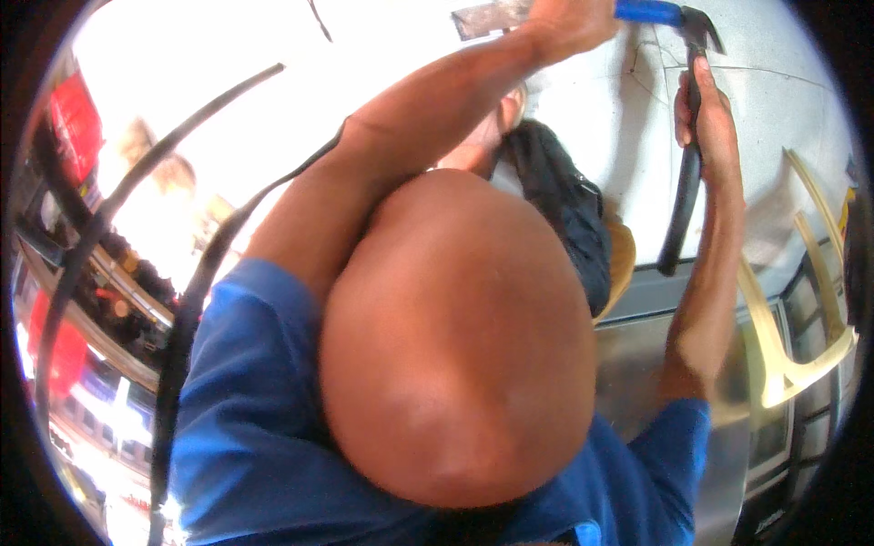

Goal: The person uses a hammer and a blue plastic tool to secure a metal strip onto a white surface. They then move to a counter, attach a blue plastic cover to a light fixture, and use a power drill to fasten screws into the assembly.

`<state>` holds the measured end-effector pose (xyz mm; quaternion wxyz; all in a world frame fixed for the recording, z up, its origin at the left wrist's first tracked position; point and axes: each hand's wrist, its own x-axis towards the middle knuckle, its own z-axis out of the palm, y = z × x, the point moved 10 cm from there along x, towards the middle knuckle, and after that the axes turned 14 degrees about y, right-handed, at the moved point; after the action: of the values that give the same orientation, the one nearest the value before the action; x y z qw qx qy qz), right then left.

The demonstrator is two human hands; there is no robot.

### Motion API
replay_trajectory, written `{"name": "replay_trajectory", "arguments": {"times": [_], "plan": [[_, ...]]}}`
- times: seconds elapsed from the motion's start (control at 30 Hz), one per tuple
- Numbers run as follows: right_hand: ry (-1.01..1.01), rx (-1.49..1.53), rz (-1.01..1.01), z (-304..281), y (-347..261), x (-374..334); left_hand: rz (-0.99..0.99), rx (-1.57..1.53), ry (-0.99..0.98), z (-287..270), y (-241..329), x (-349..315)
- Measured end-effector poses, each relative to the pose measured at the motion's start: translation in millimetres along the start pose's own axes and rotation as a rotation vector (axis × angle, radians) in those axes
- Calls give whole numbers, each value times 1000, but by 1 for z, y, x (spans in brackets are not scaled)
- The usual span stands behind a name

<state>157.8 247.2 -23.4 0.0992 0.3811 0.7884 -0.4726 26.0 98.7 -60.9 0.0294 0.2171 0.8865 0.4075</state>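
Note:
At the top, my left hand (575,25) is closed round the blue handle (648,12) of a chisel-like tool. Its flat, brownish blade (490,20) sticks out on the left over the pale floor. My right hand (716,123) grips a claw hammer (679,214) by its long black handle, with much of that handle hanging below the fist. The hammer's dark head (699,27) is up against the end of the blue handle; whether they touch, I cannot tell. What lies under the blade is washed out by glare.
Dark cloth (560,205) and a tan rounded edge (621,259) lie below my left forearm. A pale yellow plastic chair or stool (792,382) stands at the right, beside a grey metal surface (637,364). Shelves with red items (75,123) and dark curved strips (196,305) are at the left.

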Motion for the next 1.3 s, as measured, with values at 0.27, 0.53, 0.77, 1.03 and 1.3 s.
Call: {"name": "replay_trajectory", "arguments": {"times": [0.27, 0.53, 0.77, 1.03, 1.3], "plan": [[205, 643, 125, -52, 7, 46, -40, 21, -46, 10, -4, 7], [61, 491, 151, -38, 4, 58, -45, 62, -14, 14, -20, 16], [42, -60, -41, -15, -18, 47, -67, 86, -6, 6, -33, 12], [-23, -152, -53, 15, -29, 28, -112, 110, -11, -6, -42, 7], [-3, -115, -30, 17, -27, 22, -58, -182, 275, -109, -48, -11]]}}
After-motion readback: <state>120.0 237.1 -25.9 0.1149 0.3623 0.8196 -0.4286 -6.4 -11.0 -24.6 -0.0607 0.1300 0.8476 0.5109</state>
